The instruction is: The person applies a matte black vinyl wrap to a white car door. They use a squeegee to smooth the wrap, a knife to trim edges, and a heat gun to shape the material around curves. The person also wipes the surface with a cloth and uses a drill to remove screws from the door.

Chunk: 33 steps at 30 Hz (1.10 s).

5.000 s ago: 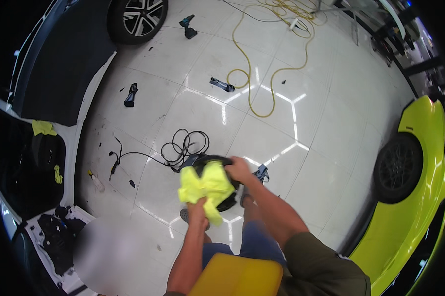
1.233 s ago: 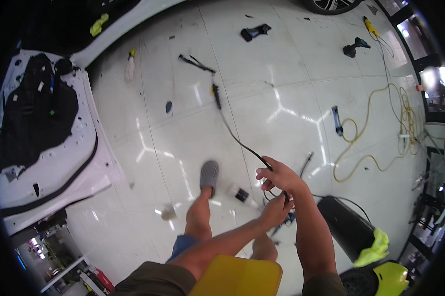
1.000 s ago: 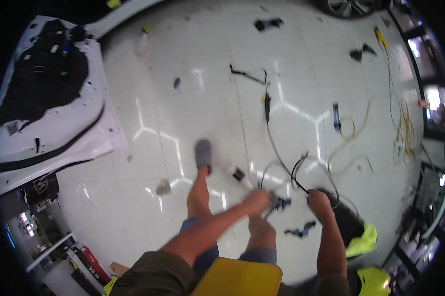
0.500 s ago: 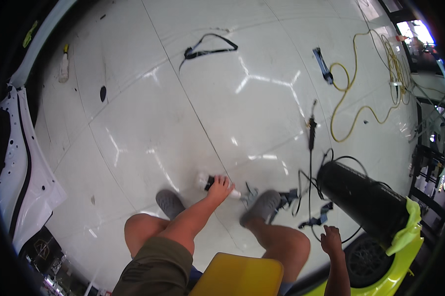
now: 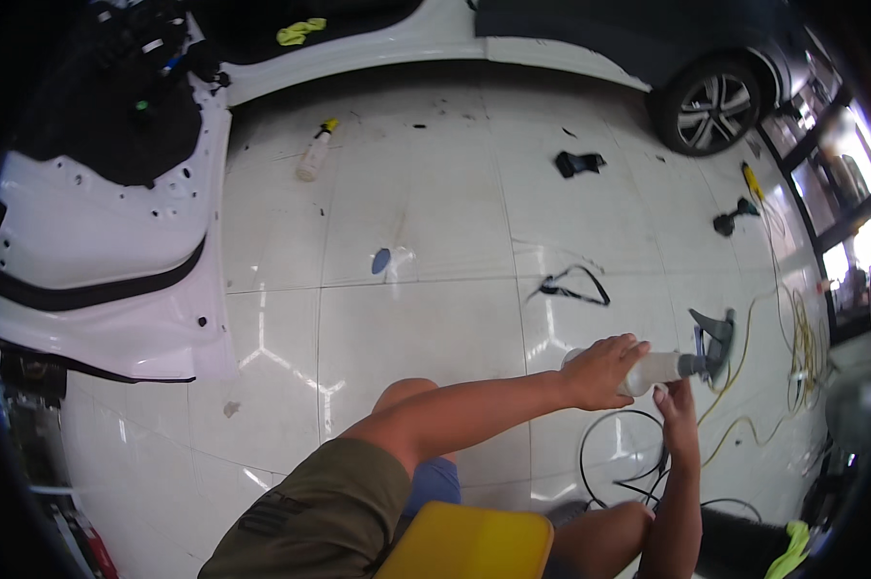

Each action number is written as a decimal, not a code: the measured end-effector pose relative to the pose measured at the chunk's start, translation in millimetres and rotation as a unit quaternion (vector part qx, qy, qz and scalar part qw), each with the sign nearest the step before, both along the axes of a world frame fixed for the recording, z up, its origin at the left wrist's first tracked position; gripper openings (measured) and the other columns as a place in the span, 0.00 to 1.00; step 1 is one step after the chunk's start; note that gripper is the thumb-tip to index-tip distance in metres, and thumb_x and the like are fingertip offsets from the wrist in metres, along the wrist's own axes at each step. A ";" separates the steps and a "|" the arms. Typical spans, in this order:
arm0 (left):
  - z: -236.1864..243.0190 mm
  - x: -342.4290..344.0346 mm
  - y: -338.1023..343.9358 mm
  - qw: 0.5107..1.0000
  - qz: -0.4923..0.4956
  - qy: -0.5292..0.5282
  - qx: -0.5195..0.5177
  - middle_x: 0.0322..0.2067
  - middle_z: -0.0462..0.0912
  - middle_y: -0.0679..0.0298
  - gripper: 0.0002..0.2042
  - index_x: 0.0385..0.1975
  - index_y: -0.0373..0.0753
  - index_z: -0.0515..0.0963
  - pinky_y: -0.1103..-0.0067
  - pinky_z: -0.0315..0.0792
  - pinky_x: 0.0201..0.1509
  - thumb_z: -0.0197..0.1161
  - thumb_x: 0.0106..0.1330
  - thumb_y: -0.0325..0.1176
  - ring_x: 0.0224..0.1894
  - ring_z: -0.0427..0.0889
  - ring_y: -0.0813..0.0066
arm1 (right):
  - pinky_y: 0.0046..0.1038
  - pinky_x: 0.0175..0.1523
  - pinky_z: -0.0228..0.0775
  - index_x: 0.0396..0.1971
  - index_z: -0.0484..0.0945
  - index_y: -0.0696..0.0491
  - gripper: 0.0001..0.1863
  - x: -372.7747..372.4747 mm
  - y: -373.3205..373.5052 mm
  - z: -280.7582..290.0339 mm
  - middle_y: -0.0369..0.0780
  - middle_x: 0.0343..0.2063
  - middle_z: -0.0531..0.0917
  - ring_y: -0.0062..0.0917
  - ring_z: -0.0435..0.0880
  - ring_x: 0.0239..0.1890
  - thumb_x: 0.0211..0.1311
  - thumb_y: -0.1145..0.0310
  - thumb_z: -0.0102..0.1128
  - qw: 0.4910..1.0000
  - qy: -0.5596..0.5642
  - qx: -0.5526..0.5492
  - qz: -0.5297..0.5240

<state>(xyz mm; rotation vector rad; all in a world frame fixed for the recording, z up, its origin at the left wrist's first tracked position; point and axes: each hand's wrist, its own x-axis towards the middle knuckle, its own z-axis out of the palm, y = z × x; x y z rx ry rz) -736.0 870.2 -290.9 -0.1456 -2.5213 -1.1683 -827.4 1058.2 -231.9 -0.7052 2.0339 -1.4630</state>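
A pale spray bottle [image 5: 661,367] is up over the floor [image 5: 416,338], toward the floor's right edge and not near the white car door [image 5: 117,241] at the left edge. The left hand [image 5: 599,373] has its fingers wrapped around the fat part of the bottle, so it has a real grip on it. The bottle is turned on its side. Its long way runs from left to right, with the bottom end at the left and the grey spray head [image 5: 721,343] at the right.

The right hand [image 5: 680,410] is just below the bottle's neck, on the side close to the person. That makes it the nearer hand to the spray head; the left hand is farther back, toward the bottom end. The bottle hides some of the right fingers, so I cannot tell if they touch it or hold it.

The bottle looks cloudy, and I cannot tell how full it is. Another bottle with a yellow top [image 5: 313,154] is on the floor near its far left corner; something pale shows in it. At the near right corner is a big black thing [image 5: 739,545] with a bright green cloth [image 5: 792,550] on it. I cannot see inside that one. A black hose [image 5: 582,455] curls on the floor just below the hands.
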 end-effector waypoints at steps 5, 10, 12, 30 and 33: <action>34.2 -2.4 -69.7 0.993 0.084 0.001 -0.084 0.60 0.61 0.44 0.43 0.66 0.39 0.54 0.62 0.64 0.62 0.70 0.52 0.46 0.60 0.66 0.46 | 0.28 0.54 0.68 0.48 0.72 0.59 0.23 -29.7 -115.7 50.3 0.41 0.42 0.80 0.27 0.79 0.45 0.51 0.73 0.66 0.993 0.104 -0.004 0.058; 31.3 -16.7 -202.5 0.924 0.017 -0.269 -0.271 0.51 0.74 0.56 0.29 0.59 0.40 0.68 0.63 0.67 0.59 0.65 0.57 0.42 0.55 0.73 0.55 | 0.28 0.50 0.70 0.42 0.74 0.59 0.19 -90.2 -136.6 -20.0 0.41 0.39 0.81 0.26 0.79 0.43 0.50 0.73 0.68 0.996 0.066 -0.047 -0.024; 26.1 11.1 -302.0 0.885 0.154 -0.327 -0.294 0.51 0.76 0.51 0.23 0.52 0.38 0.75 0.67 0.67 0.60 0.64 0.57 0.40 0.56 0.73 0.54 | 0.28 0.49 0.70 0.43 0.75 0.60 0.20 -115.4 -140.1 -48.2 0.41 0.38 0.81 0.27 0.79 0.41 0.50 0.70 0.68 0.998 0.035 -0.029 -0.044; -187.2 289.2 -629.0 0.596 0.661 -0.453 -0.058 0.65 0.57 0.48 0.38 0.65 0.37 0.56 0.55 0.60 0.64 0.65 0.58 0.48 0.66 0.59 0.51 | 0.28 0.48 0.68 0.44 0.75 0.60 0.22 -165.0 -423.6 -161.6 0.40 0.36 0.79 0.27 0.77 0.40 0.52 0.64 0.67 0.986 0.078 0.143 -0.028; -220.7 248.7 -740.5 0.613 0.652 -0.426 -0.134 0.65 0.56 0.48 0.40 0.66 0.37 0.54 0.57 0.58 0.66 0.65 0.58 0.47 0.66 0.57 0.50 | 0.29 0.49 0.68 0.44 0.75 0.62 0.21 -155.3 -489.0 -183.0 0.41 0.36 0.79 0.28 0.77 0.40 0.53 0.67 0.66 0.986 0.048 0.148 -0.053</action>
